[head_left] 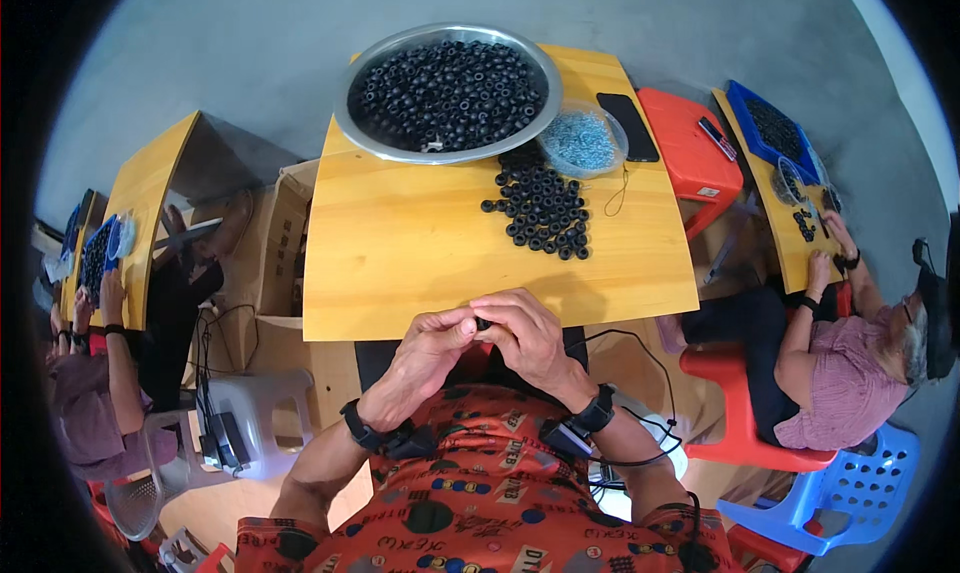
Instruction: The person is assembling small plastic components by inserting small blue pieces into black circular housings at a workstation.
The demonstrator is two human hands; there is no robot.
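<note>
Just past the near edge of the yellow wooden table [390,243], my left hand [430,348] and my right hand [532,341] meet fingertip to fingertip. Between them they pinch a small black ring-shaped piece [483,324], mostly covered by the fingers. A loose pile of similar black round pieces with holes [545,211] lies on the table beyond my right hand. Behind the pile stands a wide metal basin [430,158] filled with more of them. A clear plastic tub [617,151] of small light-blue pieces touches the basin's right side.
A black phone [628,126] lies at the table's right edge. To its right is a red stool [690,163] with a marker on top. Cables [668,373] hang near my right wrist. People work at side tables; a cardboard box [285,238] stands left.
</note>
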